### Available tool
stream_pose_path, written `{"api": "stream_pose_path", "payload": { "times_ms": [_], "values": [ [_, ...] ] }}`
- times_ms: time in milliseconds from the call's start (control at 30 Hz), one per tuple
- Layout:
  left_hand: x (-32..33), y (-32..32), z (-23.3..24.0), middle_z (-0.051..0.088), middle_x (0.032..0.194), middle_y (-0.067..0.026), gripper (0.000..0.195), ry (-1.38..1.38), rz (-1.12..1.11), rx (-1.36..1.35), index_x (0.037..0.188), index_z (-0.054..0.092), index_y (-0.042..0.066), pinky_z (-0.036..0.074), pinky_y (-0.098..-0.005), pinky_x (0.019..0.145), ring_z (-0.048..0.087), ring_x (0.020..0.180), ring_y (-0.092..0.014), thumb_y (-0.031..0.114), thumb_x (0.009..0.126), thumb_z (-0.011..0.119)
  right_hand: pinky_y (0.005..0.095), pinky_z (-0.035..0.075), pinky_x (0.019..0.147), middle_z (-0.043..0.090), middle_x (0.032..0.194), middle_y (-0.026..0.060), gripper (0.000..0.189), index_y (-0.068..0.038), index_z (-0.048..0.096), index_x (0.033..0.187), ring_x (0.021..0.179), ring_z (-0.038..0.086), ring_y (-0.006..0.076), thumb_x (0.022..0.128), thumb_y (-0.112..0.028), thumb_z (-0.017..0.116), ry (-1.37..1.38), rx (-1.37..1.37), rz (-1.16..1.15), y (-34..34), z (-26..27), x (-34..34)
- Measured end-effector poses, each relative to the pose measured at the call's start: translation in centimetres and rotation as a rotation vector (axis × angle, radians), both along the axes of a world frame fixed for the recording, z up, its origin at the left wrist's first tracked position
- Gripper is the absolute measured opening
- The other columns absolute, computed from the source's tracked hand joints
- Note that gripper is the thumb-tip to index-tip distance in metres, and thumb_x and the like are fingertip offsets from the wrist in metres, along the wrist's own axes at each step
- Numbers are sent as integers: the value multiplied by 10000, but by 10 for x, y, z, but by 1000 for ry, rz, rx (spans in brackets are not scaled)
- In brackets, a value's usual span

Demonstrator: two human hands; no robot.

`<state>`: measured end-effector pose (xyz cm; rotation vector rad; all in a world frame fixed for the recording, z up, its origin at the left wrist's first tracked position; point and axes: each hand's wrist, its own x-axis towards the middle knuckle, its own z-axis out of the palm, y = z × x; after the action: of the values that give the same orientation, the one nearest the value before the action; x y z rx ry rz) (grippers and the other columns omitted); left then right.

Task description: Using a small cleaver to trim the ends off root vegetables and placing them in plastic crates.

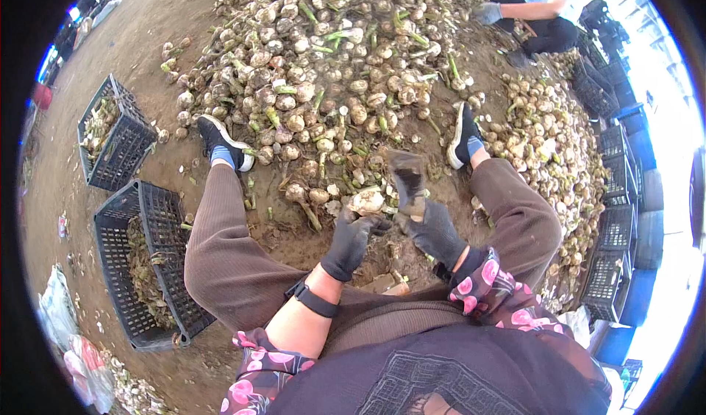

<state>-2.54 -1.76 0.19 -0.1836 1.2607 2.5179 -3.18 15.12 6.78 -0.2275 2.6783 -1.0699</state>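
In its dark glove, my left hand (351,241) is closed around a garlic bulb (366,201) with pale, dirt-marked skin. Close beside it, my right hand (437,233), gloved as well, grips a broad-bladed knife (407,179). The blade points away from me and is slightly blurred. It stands just right of the bulb, and a small gap seems to lie between them. Beyond both hands spreads a large heap of garlic bulbs (331,78), several with green stalk stubs. A few loose bulbs (296,193) lie on the soil before my left hand.
At left stand two black plastic crates, one with stalk trimmings (101,123), one with dry scraps (146,271). A second garlic heap (551,156) lies right of my leg, with stacked crates (609,282) past it. A co-worker (529,18) crouches at upper right. Plastic bags (58,305) lie far left.
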Motion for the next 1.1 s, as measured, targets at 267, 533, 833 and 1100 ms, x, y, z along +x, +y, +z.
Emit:
{"api": "stream_pose_path", "payload": {
  "times_ms": [267, 533, 833, 1100],
  "values": [
    [10, -18, -5, 556, 865, 18, 211, 378, -279, -497, 1072, 562, 33, 401, -207, 589, 481, 691, -63, 157, 903, 536, 439, 458, 691, 567, 862, 141, 295, -58, 561, 926, 817, 569, 342, 668, -188, 618, 413, 292, 306, -11, 25, -1],
    [14, -22, -20, 565, 925, 21, 253, 268, -293, -395, 1121, 548, 49, 388, -197, 574, 480, 707, -48, 202, 919, 543, 428, 482, 673, 577, 838, 133, 307, -56, 573, 953, 785, 592, 314, 673, -175, 615, 474, 298, 332, -18, 27, 2],
    [18, -25, -18, 570, 897, 24, 287, 494, -255, -300, 1122, 551, 44, 406, -186, 572, 516, 704, -53, 237, 909, 552, 425, 474, 657, 566, 800, 125, 261, -68, 552, 892, 769, 586, 321, 651, -137, 620, 438, 304, 338, -10, 14, 2],
    [17, -29, 18, 581, 840, 17, 259, -135, -544, 353, 1065, 561, 12, 448, -206, 623, 515, 697, -68, 121, 838, 624, 423, 469, 646, 575, 790, 138, 222, -79, 557, 885, 757, 589, 325, 682, -143, 620, 611, 177, 262, 16, -14, 6]
  ]
}}
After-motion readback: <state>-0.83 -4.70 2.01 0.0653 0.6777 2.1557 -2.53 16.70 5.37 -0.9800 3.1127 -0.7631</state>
